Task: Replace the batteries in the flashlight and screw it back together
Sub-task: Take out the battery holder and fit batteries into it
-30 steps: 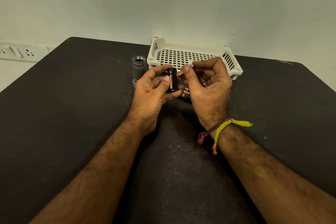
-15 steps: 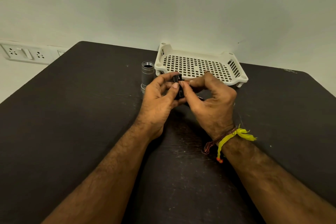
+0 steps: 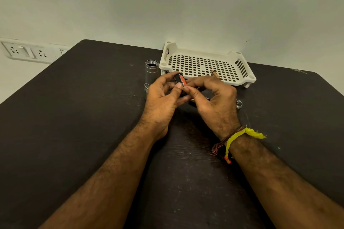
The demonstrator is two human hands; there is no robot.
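Both hands [image 3: 188,96] above dark table [image 3: 74,117], pale wall [image 3: 167,5]

I see the silver metal flashlight tube [image 3: 151,74] upright just left of the white perforated plastic tray [image 3: 240,82], my hands before both.

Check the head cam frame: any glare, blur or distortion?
Head view: soft, even light with no glare; wide-angle bowing curves the table edges and wall; hands and battery read sharp; a dim shadow lies beneath the hands; the tube beside the tray is slightly soft.
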